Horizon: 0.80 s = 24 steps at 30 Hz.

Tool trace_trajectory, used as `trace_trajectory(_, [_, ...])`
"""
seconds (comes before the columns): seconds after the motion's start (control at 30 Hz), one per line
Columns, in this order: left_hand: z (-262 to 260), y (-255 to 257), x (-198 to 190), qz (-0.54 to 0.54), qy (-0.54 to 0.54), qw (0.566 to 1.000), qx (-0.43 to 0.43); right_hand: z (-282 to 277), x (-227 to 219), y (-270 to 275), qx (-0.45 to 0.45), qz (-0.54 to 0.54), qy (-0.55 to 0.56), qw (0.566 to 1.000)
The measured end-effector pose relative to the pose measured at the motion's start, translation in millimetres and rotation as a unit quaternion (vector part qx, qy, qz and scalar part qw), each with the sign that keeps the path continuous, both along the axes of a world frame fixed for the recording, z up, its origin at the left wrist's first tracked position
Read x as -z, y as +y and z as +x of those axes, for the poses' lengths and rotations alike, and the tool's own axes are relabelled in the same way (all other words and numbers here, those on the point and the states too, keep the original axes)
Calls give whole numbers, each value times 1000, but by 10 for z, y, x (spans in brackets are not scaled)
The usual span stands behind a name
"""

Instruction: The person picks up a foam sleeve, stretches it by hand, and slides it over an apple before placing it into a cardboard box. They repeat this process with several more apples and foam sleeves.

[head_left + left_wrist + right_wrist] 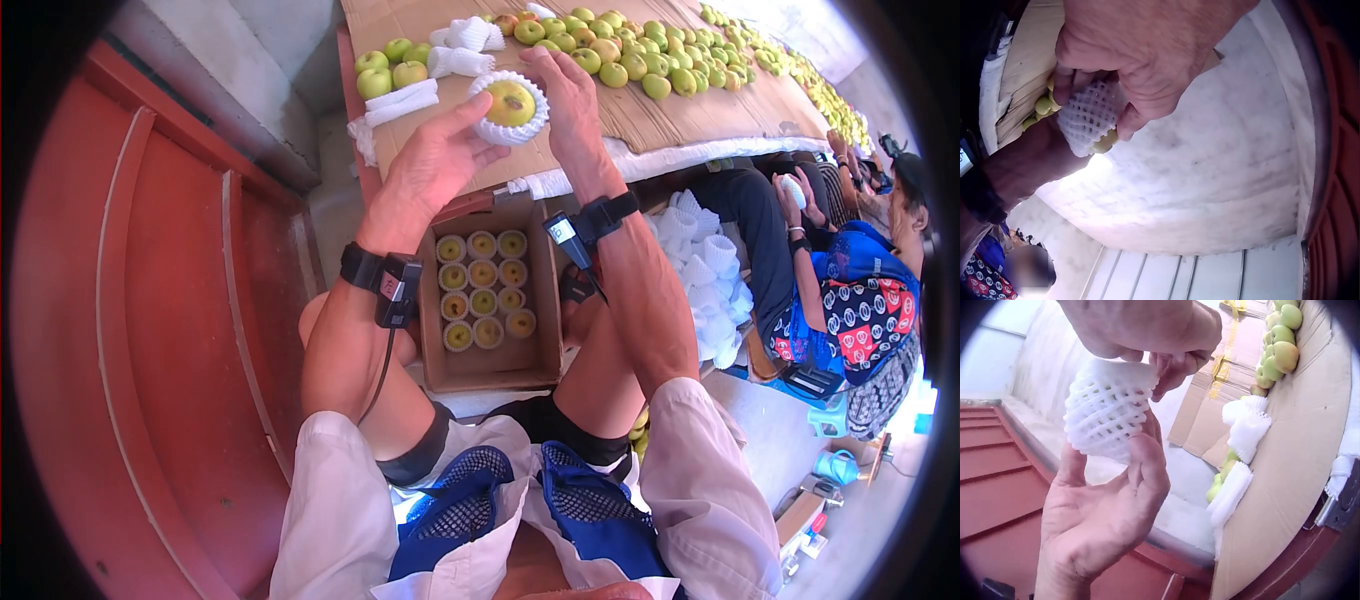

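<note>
My left hand (440,155) holds a yellow-green apple (512,103) in a white foam net (484,127), raised over the table's near edge. Its thumb and fingers curl round the net from the left and below. On the other side, my right hand (575,115) has bent fingers at the net's rim, and in the right wrist view its curled fingers (1175,369) meet the net's upper corner. A patch of bare apple (1106,142) shows past the net in the left wrist view. Below both hands stands a cardboard box (430,320) with netted apples (482,272) in rows.
Loose apples (655,65) cover the cardboard-topped table (740,115), with a small group (374,80) and some foam nets (462,62) at its left end. A heap of nets (700,270) lies right of my knee. Another person (850,290) sits at right; red panels (170,330) stand left.
</note>
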<state>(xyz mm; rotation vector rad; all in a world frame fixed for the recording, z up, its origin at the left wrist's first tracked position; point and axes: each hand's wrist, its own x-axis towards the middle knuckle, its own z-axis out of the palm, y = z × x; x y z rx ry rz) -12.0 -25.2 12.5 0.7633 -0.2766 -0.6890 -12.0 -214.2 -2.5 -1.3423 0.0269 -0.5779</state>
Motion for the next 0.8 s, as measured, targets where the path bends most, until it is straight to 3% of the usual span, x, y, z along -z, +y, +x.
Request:
trace_trajectory(0.13, [17,18,-1,10,4,1000,-22,-69,-71,124,46,-12,-7,999])
trace_trajectory(0.33, [-37,-78,64,19,-35,998,-46,-49,35,320,134,127,31,982])
trace_trajectory(0.43, [-49,-102,68,15,-41,998,-54,-117,-25,387,134,142,35,980])
trace_trajectory(0.63, [-67,-121,102,-1,-42,998,-47,-80,60,411,149,111,7,983])
trace_trajectory(0.8, [-44,-49,76,-8,-22,999,-49,-116,34,349,119,21,13,993])
